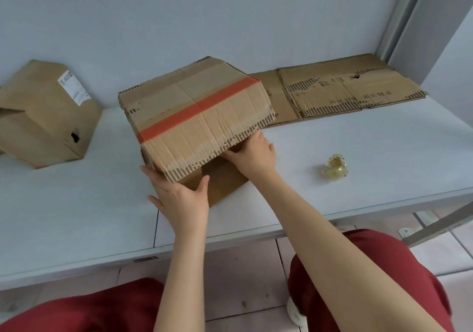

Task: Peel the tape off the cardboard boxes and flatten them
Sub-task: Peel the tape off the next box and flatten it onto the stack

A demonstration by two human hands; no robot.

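Cardboard, one red-taped box (197,111), one labelled box (46,116), left hand (181,198), right hand (253,152)

The central box (199,111) is matt brown corrugated cardboard, its torn edges showing rough fluting, crossed by a smooth orange-red tape strip (197,106). At upper right lie flattened sheets (345,88) of the same cardboard. The crumpled tape wad (334,170) looks glossy, yellowish-clear plastic. The worktop (358,152) is smooth matt white.
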